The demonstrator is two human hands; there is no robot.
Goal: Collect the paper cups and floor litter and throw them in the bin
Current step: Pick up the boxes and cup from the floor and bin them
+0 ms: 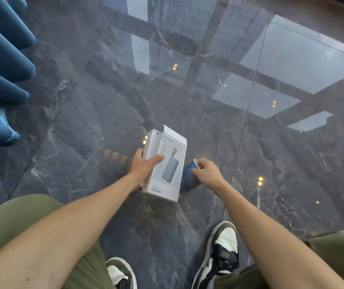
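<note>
My left hand (144, 165) grips an empty white cardboard box (167, 163) with a power bank printed on it and its top flap open. The box is held above the dark marble floor. Just to its right, my right hand (206, 172) pinches the white rim of a blue paper cup (190, 178). The cup hangs tilted, its body pointing down and towards me, partly hidden behind the box's edge. No bin is in view.
Blue curtain folds (2, 80) hang along the left edge. The glossy marble floor (104, 101) reflects windows and ceiling lights. My two shoes (221, 251) and green trousers fill the bottom of the view.
</note>
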